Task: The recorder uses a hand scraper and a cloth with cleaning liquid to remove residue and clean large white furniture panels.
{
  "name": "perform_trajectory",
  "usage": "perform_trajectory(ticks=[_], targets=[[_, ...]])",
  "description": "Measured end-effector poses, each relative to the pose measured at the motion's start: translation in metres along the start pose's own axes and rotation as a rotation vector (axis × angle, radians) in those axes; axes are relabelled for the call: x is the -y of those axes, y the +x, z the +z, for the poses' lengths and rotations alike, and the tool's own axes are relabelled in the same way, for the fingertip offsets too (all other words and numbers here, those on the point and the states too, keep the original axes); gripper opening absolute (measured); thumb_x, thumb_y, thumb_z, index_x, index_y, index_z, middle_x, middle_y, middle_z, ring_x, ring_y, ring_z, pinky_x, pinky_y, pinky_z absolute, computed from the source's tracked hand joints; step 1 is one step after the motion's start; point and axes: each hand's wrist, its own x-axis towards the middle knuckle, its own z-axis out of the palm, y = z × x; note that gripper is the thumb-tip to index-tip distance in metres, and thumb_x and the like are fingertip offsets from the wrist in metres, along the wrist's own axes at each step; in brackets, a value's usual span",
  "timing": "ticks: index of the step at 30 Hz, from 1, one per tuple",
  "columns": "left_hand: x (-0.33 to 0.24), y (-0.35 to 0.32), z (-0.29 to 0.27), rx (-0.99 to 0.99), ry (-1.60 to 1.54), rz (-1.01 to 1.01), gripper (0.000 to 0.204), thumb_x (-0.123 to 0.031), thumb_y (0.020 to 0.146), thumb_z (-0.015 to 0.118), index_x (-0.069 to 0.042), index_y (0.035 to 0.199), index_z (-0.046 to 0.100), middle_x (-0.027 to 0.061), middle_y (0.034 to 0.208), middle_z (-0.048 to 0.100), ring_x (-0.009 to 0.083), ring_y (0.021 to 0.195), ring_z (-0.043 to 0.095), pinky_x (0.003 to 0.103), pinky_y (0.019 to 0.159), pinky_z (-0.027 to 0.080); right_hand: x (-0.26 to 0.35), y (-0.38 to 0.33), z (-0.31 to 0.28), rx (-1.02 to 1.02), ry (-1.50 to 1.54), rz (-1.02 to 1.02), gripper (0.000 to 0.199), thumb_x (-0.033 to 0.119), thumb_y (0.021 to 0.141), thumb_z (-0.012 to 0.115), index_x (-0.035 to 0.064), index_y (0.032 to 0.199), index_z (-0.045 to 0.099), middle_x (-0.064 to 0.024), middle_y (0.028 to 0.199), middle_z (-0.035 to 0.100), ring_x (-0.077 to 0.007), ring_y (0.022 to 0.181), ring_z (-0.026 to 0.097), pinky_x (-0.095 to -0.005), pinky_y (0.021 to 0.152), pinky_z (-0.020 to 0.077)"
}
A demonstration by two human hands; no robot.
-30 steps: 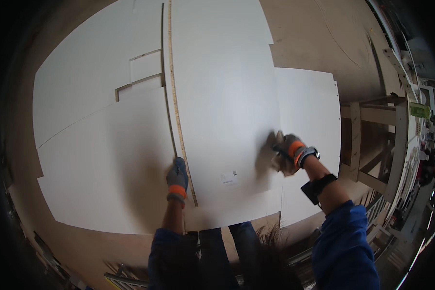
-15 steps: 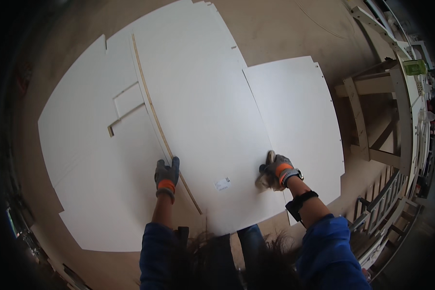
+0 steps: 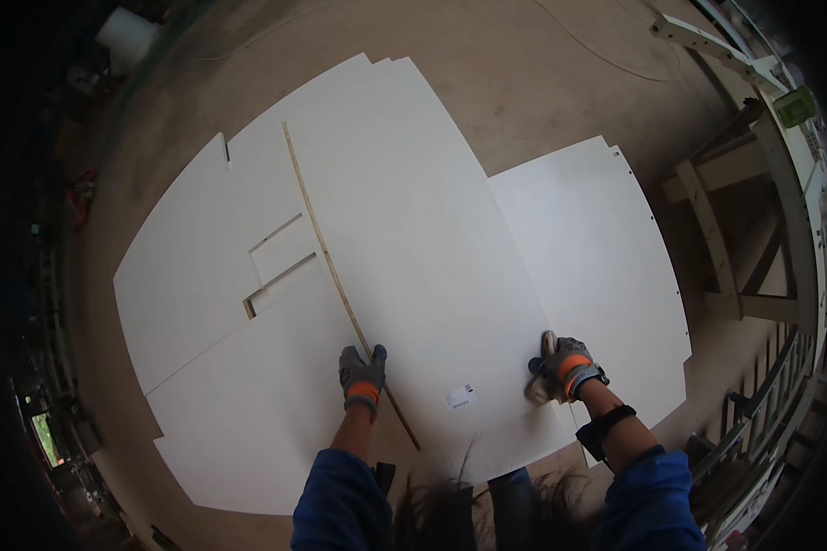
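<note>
Long white panel (image 3: 413, 275) runs near-to-far, tilted left — left hand (image 3: 362, 375), right hand (image 3: 563, 367) grip grasping its edges.

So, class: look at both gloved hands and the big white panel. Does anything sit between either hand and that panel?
Nothing visible does. The left hand grips the big white panel at its raw left edge, and the right hand grips its right edge, above the smaller white panel beneath.

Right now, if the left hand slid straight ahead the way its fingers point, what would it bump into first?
Probably nothing. The left hand grips the big white panel at its raw edge; straight ahead only that edge runs on, and depth is unclear.
</note>
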Motion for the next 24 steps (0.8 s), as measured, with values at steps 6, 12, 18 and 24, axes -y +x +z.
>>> perform_trajectory(ticks=[6,12,18,24], targets=[[-0.017,-0.005,-0.004,-0.031,0.050,-0.001,0.080,-0.048,0.080,0.065,0.008,0.132,0.042,0.0269,0.136,0.045,0.0392,0.127,0.043,0.042,0.106,0.036,-0.005,0.016,-0.007,0.019,0.001,-0.009,0.067,0.045,0.063,0.080,0.0013,0.111,0.062,-0.0184,0.112,0.063,-0.0307,0.104,0.062,-0.0374,0.089,0.0493],[-0.010,-0.004,-0.007,0.007,0.053,0.000,0.075,-0.048,0.081,0.065,0.007,0.128,0.045,0.0258,0.132,0.048,0.0391,0.123,0.047,0.043,0.104,0.039,-0.009,0.021,-0.003,0.021,-0.092,-0.059,0.069,0.049,0.064,0.076,0.0007,0.111,0.062,-0.0212,0.115,0.062,-0.0345,0.108,0.060,-0.0381,0.092,0.0483],[-0.004,-0.005,-0.012,0.062,-0.031,-0.029,0.072,-0.046,0.082,0.066,0.007,0.126,0.046,0.0257,0.127,0.051,0.0363,0.119,0.050,0.040,0.100,0.041,0.003,0.013,-0.009,0.016,-0.089,-0.038,0.065,0.045,0.064,0.076,0.0008,0.109,0.063,-0.0208,0.113,0.063,-0.0335,0.108,0.060,-0.0381,0.092,0.0483],[-0.003,-0.005,-0.004,0.000,-0.153,0.036,0.052,-0.033,0.084,0.068,0.006,0.114,0.052,0.0220,0.110,0.059,0.0325,0.094,0.061,0.039,0.086,0.047,0.000,0.016,-0.008,-0.027,-0.043,-0.019,0.054,0.036,0.063,0.079,0.0036,0.104,0.067,-0.0177,0.106,0.066,-0.0322,0.101,0.063,-0.0375,0.089,0.0495]])
